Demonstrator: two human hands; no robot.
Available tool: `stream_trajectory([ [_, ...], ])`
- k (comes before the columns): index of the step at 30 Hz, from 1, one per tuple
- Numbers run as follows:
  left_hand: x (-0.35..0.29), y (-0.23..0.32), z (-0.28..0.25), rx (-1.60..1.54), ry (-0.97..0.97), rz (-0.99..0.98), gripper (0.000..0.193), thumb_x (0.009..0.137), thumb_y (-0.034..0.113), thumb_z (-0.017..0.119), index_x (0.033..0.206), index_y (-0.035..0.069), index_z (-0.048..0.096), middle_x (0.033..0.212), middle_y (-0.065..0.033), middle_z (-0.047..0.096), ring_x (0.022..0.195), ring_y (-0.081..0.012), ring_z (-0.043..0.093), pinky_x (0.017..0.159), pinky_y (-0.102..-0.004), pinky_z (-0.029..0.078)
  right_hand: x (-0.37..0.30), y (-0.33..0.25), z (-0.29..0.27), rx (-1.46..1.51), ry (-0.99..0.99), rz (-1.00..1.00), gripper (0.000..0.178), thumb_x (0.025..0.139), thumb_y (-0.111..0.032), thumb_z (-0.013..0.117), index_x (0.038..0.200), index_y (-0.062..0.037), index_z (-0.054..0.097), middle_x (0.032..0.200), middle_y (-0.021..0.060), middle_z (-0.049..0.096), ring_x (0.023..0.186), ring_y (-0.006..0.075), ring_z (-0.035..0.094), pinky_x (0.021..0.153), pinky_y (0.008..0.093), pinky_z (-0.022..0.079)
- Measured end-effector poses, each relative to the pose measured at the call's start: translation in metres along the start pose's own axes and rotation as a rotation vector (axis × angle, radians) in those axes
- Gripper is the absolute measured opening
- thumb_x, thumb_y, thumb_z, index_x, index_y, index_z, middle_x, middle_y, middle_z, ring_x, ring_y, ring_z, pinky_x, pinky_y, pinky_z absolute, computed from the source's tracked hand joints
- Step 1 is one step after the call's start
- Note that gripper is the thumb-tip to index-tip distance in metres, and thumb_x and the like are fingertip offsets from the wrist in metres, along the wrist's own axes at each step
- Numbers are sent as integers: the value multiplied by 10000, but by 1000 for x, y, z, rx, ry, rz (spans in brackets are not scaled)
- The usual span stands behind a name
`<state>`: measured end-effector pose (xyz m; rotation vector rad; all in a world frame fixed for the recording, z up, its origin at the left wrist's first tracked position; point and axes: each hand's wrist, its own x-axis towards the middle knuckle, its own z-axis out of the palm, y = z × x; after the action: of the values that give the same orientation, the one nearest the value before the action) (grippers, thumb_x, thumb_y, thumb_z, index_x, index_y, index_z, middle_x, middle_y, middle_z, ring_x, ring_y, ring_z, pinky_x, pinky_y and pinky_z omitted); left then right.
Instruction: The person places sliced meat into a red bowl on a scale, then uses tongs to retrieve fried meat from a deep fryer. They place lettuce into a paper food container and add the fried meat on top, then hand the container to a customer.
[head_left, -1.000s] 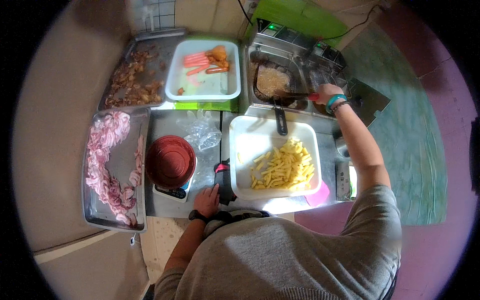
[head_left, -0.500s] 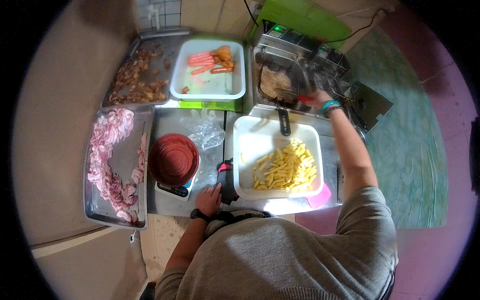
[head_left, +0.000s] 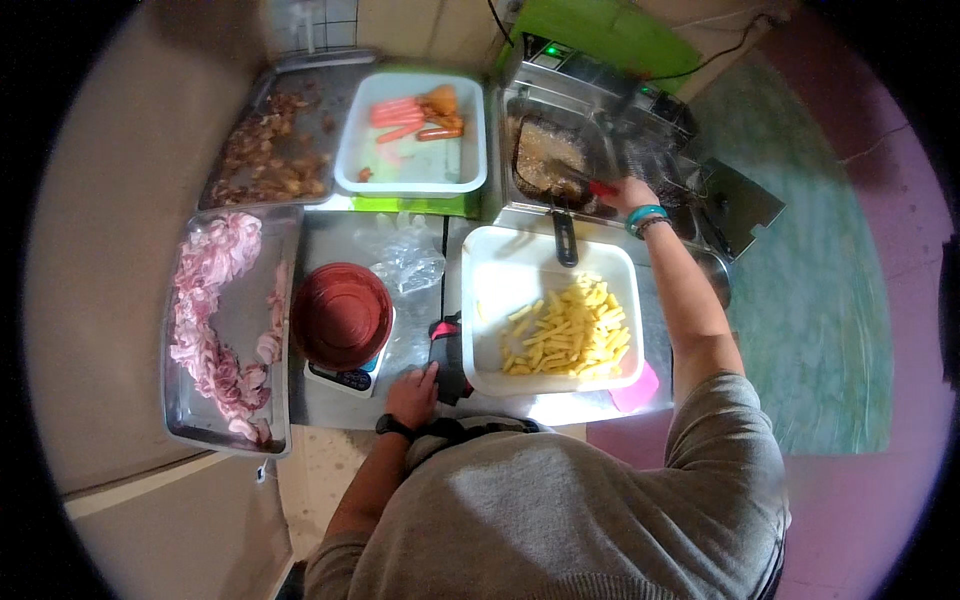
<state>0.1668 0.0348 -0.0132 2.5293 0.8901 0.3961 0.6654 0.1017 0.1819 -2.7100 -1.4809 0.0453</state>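
Note:
My right hand [head_left: 628, 194] is closed around the red handle of a cooking utensil [head_left: 602, 188]. The utensil's far end reaches into the bubbling oil of the deep fryer [head_left: 548, 158]; whether it is tongs or another tool I cannot make out. A fryer basket's black handle [head_left: 566, 240] juts toward me, over the back rim of a white tub [head_left: 470, 345] of pale cut fries [head_left: 570, 330]. My left hand [head_left: 412, 396] lies at the counter's front edge, fingers extended, touching or right beside a black-and-red item [head_left: 447, 360]. Its palm side is hidden.
Left of the fries, a reddish-brown bowl [head_left: 343, 317] sits on a white scale [head_left: 345, 380]. Raw sliced meat [head_left: 205, 330] fills part of a metal tray [head_left: 240, 300]. Behind stand a tray of browned pieces [head_left: 275, 150] and a white tub [head_left: 415, 180] with sausages. A clear plastic bag [head_left: 405, 255] lies between.
The view has shifted slightly. My right wrist has turned a little and the utensil has moved in the oil, which looks more stirred. My left hand has stayed in place.

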Motion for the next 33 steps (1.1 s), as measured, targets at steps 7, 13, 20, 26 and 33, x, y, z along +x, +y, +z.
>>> stream_trajectory([
  [7, 4, 0, 5, 1, -14, 14, 390, 769, 184, 540, 1142, 90, 481, 791, -98, 500, 731, -274, 515, 614, -394, 432, 25, 19, 22, 25, -127, 12, 445, 655, -428, 684, 865, -37, 648, 862, 173, 626, 826, 323, 594, 736, 386, 469],
  [13, -1, -5, 10, 12, 104, 48, 390, 762, 184, 548, 1136, 92, 488, 780, -95, 498, 718, -273, 514, 605, -394, 432, -8, -17, -71, -119, -336, -98, 292, 703, -260, 651, 922, -67, 647, 716, 96, 618, 613, 167, 583, 558, 292, 465],
  [20, -1, -3, 10, 13, 68, 37, 380, 770, 188, 545, 1133, 87, 493, 811, -100, 515, 750, -275, 524, 631, -392, 441, -6, 2, -91, -342, -332, 36, 327, 692, -384, 642, 756, -65, 668, 629, 78, 611, 580, 182, 577, 544, 303, 454],
  [26, -1, 3, -5, -4, 43, 18, 378, 774, 183, 541, 1137, 87, 492, 825, -100, 521, 767, -273, 529, 654, -391, 443, -5, -22, -29, -238, -123, 182, 418, 676, -371, 634, 978, -81, 617, 983, 165, 601, 937, 306, 569, 791, 361, 459],
  [33, -3, 0, 6, 12, 30, -4, 386, 775, 186, 535, 1144, 89, 486, 826, -101, 512, 749, -275, 521, 639, -394, 436, -4, -13, -86, -318, -401, -131, 306, 688, -305, 640, 818, -27, 631, 670, 120, 613, 602, 219, 598, 558, 321, 464],
])
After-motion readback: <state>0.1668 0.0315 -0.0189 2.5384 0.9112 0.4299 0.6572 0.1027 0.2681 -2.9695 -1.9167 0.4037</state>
